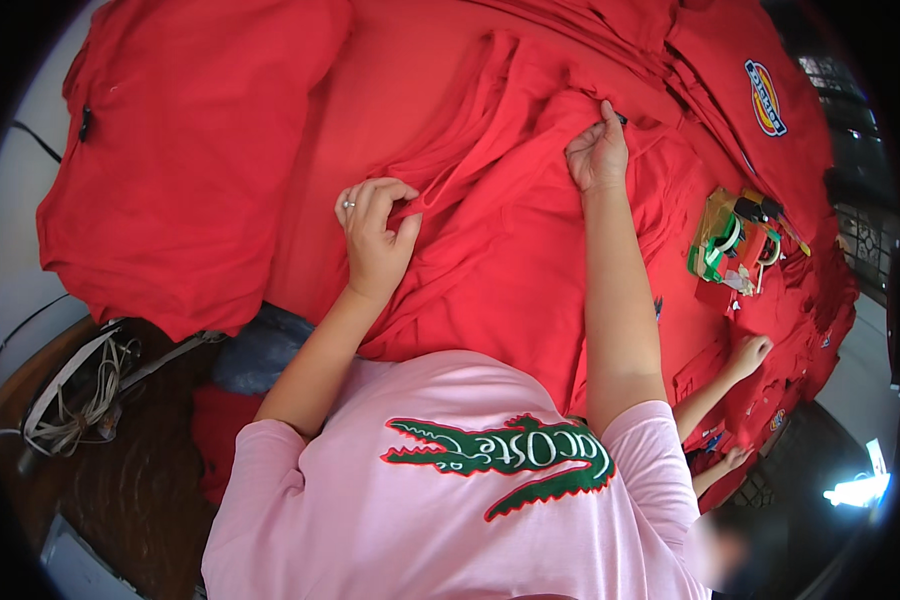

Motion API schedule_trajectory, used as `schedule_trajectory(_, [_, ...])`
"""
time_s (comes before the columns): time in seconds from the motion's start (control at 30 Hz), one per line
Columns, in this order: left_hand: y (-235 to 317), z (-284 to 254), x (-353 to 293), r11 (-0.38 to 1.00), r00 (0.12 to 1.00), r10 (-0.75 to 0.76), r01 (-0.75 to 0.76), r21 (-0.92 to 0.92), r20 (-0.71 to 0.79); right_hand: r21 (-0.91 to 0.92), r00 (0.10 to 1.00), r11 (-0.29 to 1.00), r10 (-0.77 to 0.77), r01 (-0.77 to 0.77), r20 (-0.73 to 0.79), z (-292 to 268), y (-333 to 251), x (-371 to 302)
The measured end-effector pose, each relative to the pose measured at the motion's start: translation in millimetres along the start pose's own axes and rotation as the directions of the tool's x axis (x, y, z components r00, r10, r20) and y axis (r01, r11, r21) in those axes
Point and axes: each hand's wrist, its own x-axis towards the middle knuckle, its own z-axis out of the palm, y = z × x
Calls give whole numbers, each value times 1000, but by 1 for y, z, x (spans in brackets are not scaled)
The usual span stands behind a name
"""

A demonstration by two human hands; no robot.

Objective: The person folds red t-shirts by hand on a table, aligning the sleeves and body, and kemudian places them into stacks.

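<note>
A loose, rumpled red garment (510,225) lies before me on more red cloth. At its left side my left hand (378,230), with a ring on one finger, pinches a folded edge between thumb and fingers. Farther off and to the right, my right hand (600,152) is closed on the same garment's fabric, next to a small dark tag (622,119). Between the two hands the cloth runs in slack folds. Much of the garment's outline is lost among the red fabric around it.
A pile of red garments (190,150) lies at the left. On the right are a green and a red tape dispenser (720,245) and more red garments (720,80) with an oval patch. Another person's hands (750,355) work at the lower right. Coiled cables (75,400) hang lower left.
</note>
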Motion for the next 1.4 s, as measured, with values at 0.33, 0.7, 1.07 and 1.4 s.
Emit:
schedule_trajectory(0.33, [6,14,-18,961,986,-89,122,-250,140,-14,999,1000,-10,9,-38,39,7,-11])
schedule_trajectory(0.7, [36,17,-31,929,916,246,-129,-348,317,-609,980,782,-196,135,-34,90,27,-27])
schedule_trajectory(1.07, [22,28,-47,954,818,272,-159,-256,506,-684,940,700,-335,204,-63,36,34,4])
schedule_trajectory(1.4, [-12,3,-6,959,968,-249,243,-143,-24,-346,976,932,-166,110,-138,55,17,-8])
